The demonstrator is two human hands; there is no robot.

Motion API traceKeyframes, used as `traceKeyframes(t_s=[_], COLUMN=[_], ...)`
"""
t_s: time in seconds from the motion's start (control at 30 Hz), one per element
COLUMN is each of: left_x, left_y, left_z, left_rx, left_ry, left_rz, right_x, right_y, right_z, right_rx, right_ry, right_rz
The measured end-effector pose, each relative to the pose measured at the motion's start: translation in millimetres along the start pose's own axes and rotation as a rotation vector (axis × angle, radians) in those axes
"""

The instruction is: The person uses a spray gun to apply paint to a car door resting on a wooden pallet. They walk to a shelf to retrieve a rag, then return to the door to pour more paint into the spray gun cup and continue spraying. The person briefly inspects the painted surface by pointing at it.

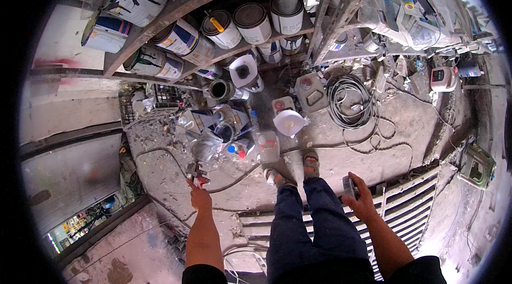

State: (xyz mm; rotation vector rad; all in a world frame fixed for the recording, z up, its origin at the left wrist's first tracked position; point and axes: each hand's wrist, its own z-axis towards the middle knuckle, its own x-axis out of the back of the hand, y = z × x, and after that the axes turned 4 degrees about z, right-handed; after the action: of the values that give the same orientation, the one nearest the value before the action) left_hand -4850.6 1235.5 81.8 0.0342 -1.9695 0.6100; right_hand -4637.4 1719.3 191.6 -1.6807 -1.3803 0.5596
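Note:
My left hand is closed round the lower end of a red-and-silver tool, shaped like a spray gun, held above the floor left of my feet. A dark hose lies just beyond it. On the right, my right hand grips a small grey cup-like piece between thumb and fingers, over the edge of a slatted grate. My fingers hide part of it, so its exact kind cannot be made out. The two hands are well apart, on either side of my legs.
Ahead, shelves carry several paint cans. On the floor stand jerrycans, a white funnel, bottles and a coiled cable. A dark hose crosses before my feet. The slatted grate lies right of my legs.

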Motion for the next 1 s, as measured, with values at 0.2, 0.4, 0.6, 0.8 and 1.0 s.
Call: traceKeyframes(t_s=[0.2,0.4,0.6,0.8,1.0], left_x=[-0.3,-3.6,-2.8,-4.2,-5.6], left_y=[-0.8,-2.9,-0.6,-3.2,-4.2], left_z=[-0.4,-3.6,-6.9,-9.5,-11.5], left_rx=[0.021,-0.003,-0.008,-0.015,-0.032], left_ry=[-0.026,-0.008,-0.023,0.007,0.032], left_rz=[-0.017,-0.031,-0.016,-0.025,-0.046], right_x=[-2.7,-3.1,-3.0,-3.8,-4.7], right_y=[-3.5,-1.4,-0.7,-1.3,2.0], right_z=[-1.4,-1.9,-2.7,-4.4,-6.3], right_rx=[-0.022,-0.009,-0.008,-0.027,0.004], right_ry=[0.007,0.002,0.005,0.002,-0.006], right_rz=[0.036,0.031,0.025,0.036,0.007])
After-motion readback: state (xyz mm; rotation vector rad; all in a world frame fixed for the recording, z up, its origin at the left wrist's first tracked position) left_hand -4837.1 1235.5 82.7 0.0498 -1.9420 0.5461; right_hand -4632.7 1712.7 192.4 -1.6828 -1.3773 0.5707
